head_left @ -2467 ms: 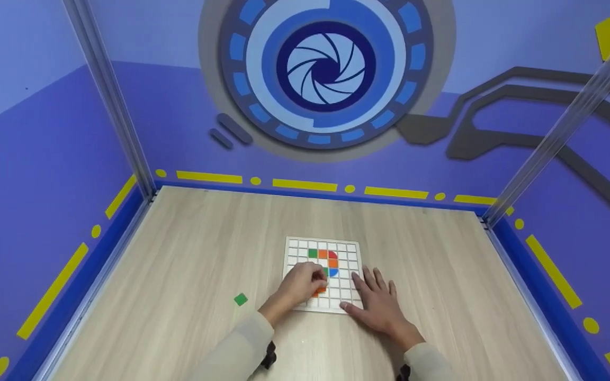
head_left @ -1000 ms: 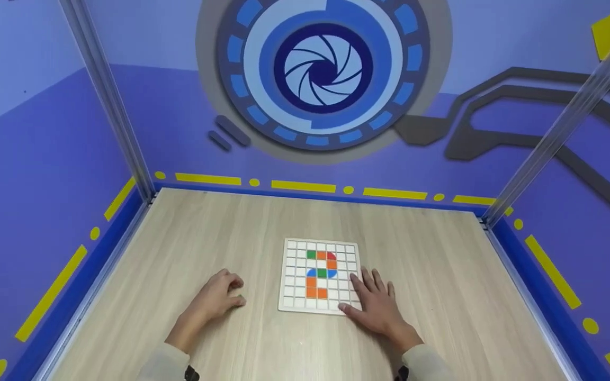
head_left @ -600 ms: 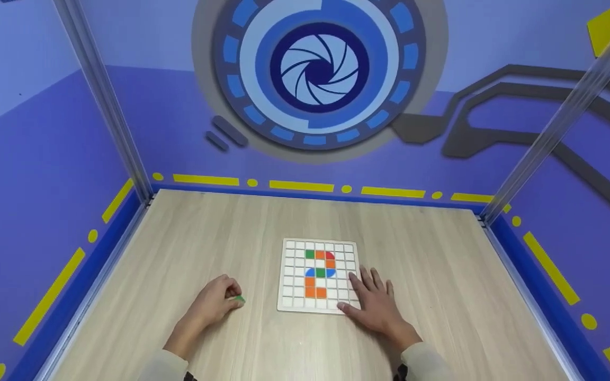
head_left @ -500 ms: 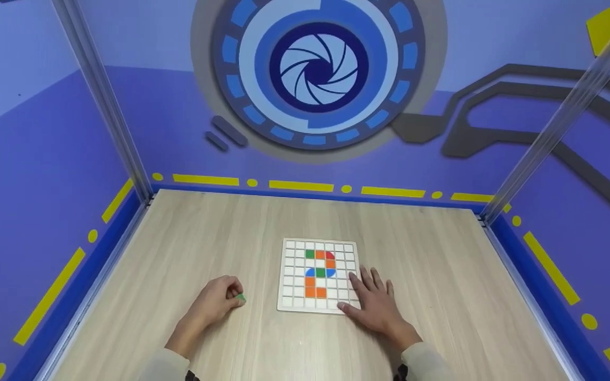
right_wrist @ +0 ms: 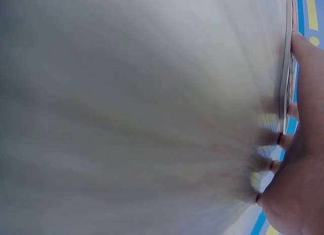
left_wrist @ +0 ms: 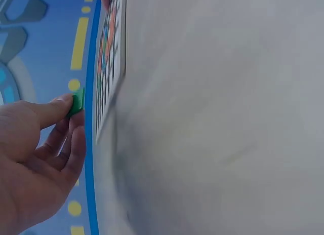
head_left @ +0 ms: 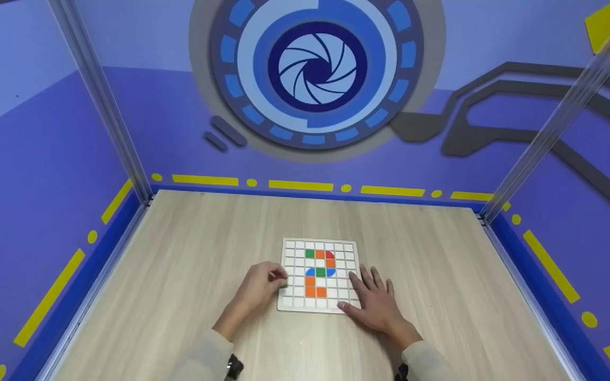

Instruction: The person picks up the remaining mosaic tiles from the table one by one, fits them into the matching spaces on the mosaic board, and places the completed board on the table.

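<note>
Between the thumb and fingers of my left hand (head_left: 259, 284) a green square tile (left_wrist: 77, 102) is pinched, at the left edge of the white grid board (head_left: 292, 301). In the head view that tile is mostly hidden by the fingers. Set in the board is a curving figure of colored tiles: green, orange, red and blue, including an orange tile (head_left: 321, 292) at its lower end. My right hand (head_left: 378, 304) lies spread at the board's right side, thumb and index finger touching its edge. The other fingertips rest on the table.
The board lies on a light wood table (head_left: 204, 227). Blue printed panels (head_left: 167, 121) enclose the table at the back and both sides, with metal posts (head_left: 106, 106) at the rear corners.
My left hand left the board, picked up the green tile from the table on the left, and carried it rightward to the board's edge. The right hand has stayed in place.
</note>
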{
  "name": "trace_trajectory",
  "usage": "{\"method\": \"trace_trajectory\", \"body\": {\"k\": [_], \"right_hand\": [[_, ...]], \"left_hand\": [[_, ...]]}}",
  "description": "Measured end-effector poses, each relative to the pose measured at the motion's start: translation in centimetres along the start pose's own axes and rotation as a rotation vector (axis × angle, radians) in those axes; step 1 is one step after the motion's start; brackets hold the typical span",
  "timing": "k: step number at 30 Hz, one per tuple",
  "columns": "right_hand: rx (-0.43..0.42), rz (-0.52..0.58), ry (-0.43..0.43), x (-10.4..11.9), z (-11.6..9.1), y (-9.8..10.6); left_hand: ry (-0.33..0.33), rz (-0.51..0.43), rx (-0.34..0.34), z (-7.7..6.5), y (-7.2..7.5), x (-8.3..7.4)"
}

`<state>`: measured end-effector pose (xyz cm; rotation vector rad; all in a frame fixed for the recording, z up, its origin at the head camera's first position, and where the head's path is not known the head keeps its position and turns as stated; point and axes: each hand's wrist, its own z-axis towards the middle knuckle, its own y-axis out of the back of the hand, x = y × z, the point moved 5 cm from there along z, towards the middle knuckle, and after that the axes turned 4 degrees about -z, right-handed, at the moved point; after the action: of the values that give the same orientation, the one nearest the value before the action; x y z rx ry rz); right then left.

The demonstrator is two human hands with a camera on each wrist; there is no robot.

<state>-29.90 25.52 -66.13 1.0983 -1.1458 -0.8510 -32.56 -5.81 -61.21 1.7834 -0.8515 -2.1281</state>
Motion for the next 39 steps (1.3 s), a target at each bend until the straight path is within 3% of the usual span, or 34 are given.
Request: {"method": "trace_trajectory", "body": {"k": [8,18,25,39], "right_hand": [[0.012,0.003,-0.001,0.1,0.0,-0.2],[-0.004,-0.006,0.000,0.4,-0.1,-0.2],[-0.014,-0.008,0.015,0.4,-0.1,0.0],[0.002,0.001,-0.004,0.0,0.2,-0.1]], "left_hand": [[-0.056,-0.032,0.044,2.6,-5.6,-2.9],[-0.162,0.095,0.087,4.1,-9.9,-4.8],[-0.182,0.235,0.097,4.1,-11.3,-4.6],[-0.165,0.281,0.099,4.3,-11.7,-4.9]]}}
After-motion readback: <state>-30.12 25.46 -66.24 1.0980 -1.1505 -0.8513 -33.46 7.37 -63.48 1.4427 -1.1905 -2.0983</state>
